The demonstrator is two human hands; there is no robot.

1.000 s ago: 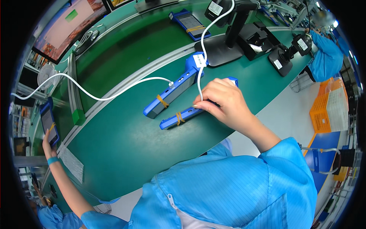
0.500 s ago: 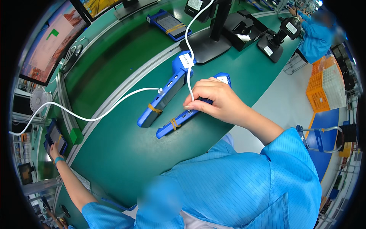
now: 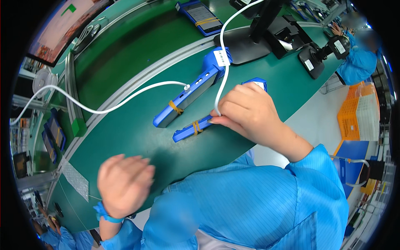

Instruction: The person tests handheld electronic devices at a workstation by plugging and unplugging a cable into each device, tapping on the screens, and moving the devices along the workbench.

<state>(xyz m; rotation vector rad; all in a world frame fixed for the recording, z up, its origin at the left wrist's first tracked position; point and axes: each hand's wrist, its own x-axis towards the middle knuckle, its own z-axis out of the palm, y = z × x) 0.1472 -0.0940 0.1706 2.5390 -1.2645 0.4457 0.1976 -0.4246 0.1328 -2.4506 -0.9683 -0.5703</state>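
My right hand (image 3: 252, 112) pinches the end of a white cable (image 3: 226, 77) between thumb and fingers, against the side of a blue handheld device (image 3: 189, 132) banded with elastic. The plug and the device's middle are hidden under the hand. Just beyond, a second blue handheld device (image 3: 177, 104) stands on its edge, with a second white cable (image 3: 137, 92) plugged into its side and an elastic band (image 3: 175, 108) round it. Over the near left of the green table, my left hand (image 3: 125, 183) is open and a little blurred, fingers loosely bent, nothing visible in it.
Another banded blue device (image 3: 202, 18) lies at the back, and more blue devices (image 3: 54, 135) lie at the left. A black stand (image 3: 246, 48), a black tray (image 3: 287, 37) and a scanner on a stand (image 3: 314, 58) are at the far right. Orange crates (image 3: 351, 112) stand beyond the table.
My left hand has come away from the blue device at the left and moved right and nearer to me. My right hand still pinches the cable at the device. The view has shifted slightly.
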